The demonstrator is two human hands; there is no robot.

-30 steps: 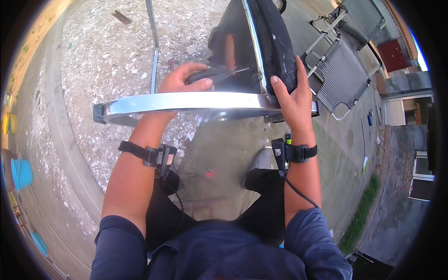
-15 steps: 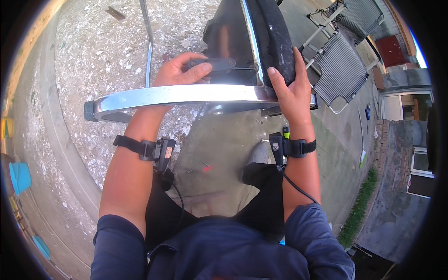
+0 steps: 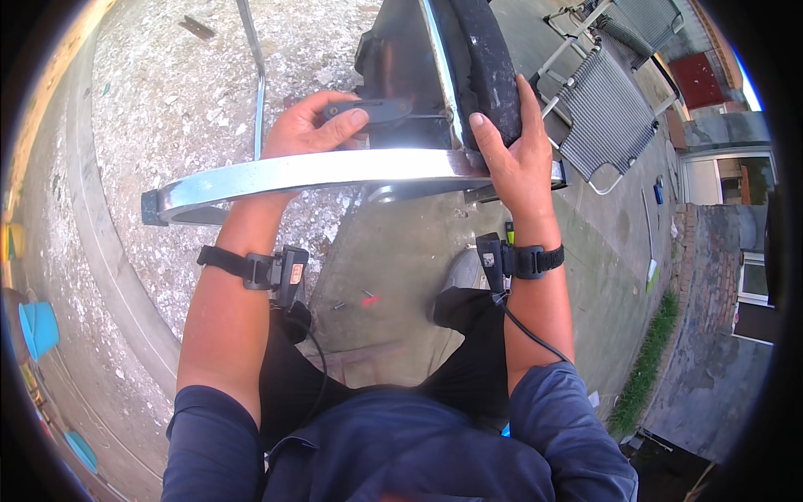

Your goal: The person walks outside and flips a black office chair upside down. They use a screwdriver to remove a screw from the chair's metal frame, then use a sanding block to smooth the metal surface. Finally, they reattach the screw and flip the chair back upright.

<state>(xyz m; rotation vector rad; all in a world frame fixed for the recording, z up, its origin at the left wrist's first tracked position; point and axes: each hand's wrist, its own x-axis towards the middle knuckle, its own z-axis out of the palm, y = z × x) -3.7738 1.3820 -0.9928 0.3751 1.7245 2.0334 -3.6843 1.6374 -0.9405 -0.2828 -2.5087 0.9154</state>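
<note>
A chair with a flat chrome frame and a black padded seat lies tipped in front of me. My left hand pinches a dark grey folding hex key set between thumb and fingers. One thin key sticks out of it to the right, reaching the chrome upright; its tip is too small to make out. My right hand grips the edge of the chair beside the padding, thumb on the near side and fingers along the outer side.
Small screws and a red bit lie on the concrete between my feet. Pale flakes cover the ground at left. Folding loungers stand at the far right, a long-handled tool near the wall. A blue bucket is at left.
The chair and both hands have shifted slightly left in the picture. The hex key set stays in my left hand, and my right hand keeps its hold.
</note>
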